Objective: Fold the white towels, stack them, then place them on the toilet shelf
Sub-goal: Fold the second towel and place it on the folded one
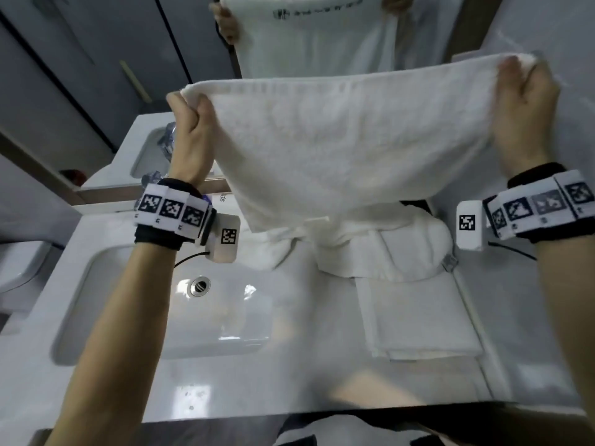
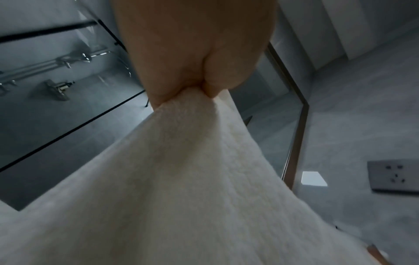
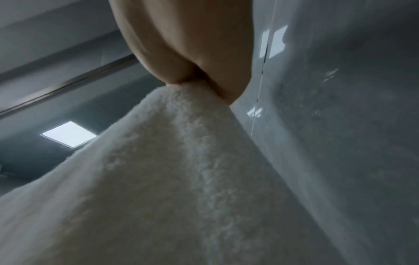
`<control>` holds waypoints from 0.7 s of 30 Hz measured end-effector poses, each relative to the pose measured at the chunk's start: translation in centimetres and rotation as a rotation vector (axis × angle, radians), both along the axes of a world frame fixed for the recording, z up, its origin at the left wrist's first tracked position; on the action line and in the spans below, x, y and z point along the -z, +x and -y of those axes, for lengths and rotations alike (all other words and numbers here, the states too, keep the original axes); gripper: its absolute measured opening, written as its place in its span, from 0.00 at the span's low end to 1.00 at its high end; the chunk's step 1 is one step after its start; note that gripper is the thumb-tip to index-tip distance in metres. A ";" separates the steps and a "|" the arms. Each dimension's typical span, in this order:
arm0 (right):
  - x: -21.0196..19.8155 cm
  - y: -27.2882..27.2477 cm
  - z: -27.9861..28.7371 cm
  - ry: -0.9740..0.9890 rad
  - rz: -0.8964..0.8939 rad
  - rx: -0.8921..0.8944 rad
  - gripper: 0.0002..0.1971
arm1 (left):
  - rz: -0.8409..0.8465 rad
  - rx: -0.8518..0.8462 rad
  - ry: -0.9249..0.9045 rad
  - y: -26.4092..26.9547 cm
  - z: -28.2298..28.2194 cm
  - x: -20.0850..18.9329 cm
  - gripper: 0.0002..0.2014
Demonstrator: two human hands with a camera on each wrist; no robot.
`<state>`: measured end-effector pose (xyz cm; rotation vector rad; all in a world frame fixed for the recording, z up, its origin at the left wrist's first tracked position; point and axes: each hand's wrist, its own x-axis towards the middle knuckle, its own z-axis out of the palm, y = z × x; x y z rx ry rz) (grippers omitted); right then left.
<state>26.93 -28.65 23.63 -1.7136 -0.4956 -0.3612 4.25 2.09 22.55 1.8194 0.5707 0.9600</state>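
Observation:
I hold a white towel (image 1: 338,136) stretched out in the air above the counter. My left hand (image 1: 190,123) pinches its left top corner and my right hand (image 1: 521,91) pinches the right top corner. The cloth hangs down between them and hides part of what lies behind it. In the left wrist view the towel (image 2: 192,179) runs down from my curled fingers (image 2: 181,86); the right wrist view shows the towel (image 3: 170,179) the same way. A folded white towel (image 1: 418,317) lies flat on the counter at the right. Behind it sits a crumpled pile of white towels (image 1: 370,249).
A white basin (image 1: 106,310) with a metal drain (image 1: 199,286) is sunk in the counter at the left. A mirror (image 1: 96,75) stands behind the counter and reflects the towel. A toilet (image 1: 22,272) shows at the far left. A wall socket (image 2: 394,175) is on the grey wall.

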 end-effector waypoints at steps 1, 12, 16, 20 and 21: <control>-0.2 -0.5 0.5 0.020 0.008 -0.016 0.13 | 0.022 0.020 -0.016 -0.5 0.0 -0.1 0.06; -2.1 -2.9 4.2 0.020 -0.191 -0.284 0.25 | 0.192 0.323 -0.228 -5.1 -1.6 -2.2 0.06; 2.7 1.0 2.7 -0.303 -0.289 -0.365 0.13 | -0.222 0.138 -0.131 -2.8 -3.4 2.6 0.08; 9.8 4.5 -0.5 -0.748 -0.419 -0.370 0.18 | -0.549 0.123 -0.228 0.8 -4.5 10.7 0.06; 11.1 5.0 -1.3 -0.804 -0.424 -0.354 0.19 | -0.621 0.113 -0.233 1.5 -4.7 12.5 0.01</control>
